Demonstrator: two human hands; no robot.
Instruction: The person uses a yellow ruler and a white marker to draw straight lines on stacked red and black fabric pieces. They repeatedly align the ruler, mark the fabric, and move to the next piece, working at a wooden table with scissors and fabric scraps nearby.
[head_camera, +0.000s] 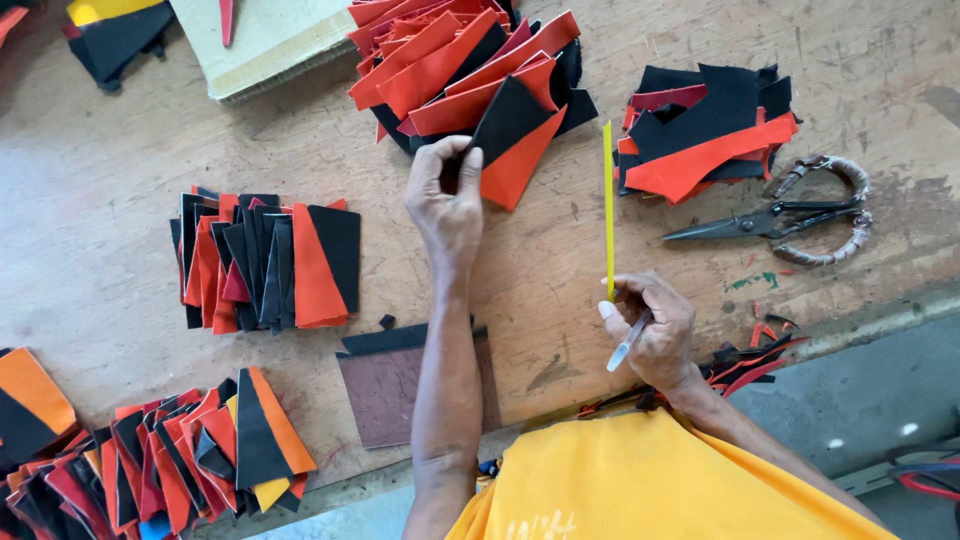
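Left hand (447, 205) pinching a black-and-orange fabric piece (512, 140) at 12 o'clock on the wooden bench (100, 180), at the edge of the big pile (450, 60), right hand (655, 335) clenched around a yellow strip (607, 210) and a small white tool (628, 342), scissors (790, 215) at 2 o'clock

Black-and-orange fabric piece (515, 140) (pinched at its edge) atop the heap

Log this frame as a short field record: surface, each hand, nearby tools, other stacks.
surface: worn wooden table
left hand: pinching a black-and-orange fabric piece at the edge of the big red pile
right hand: holding a yellow strip and a clear pen-like tool
tools: scissors
other: fanned stack
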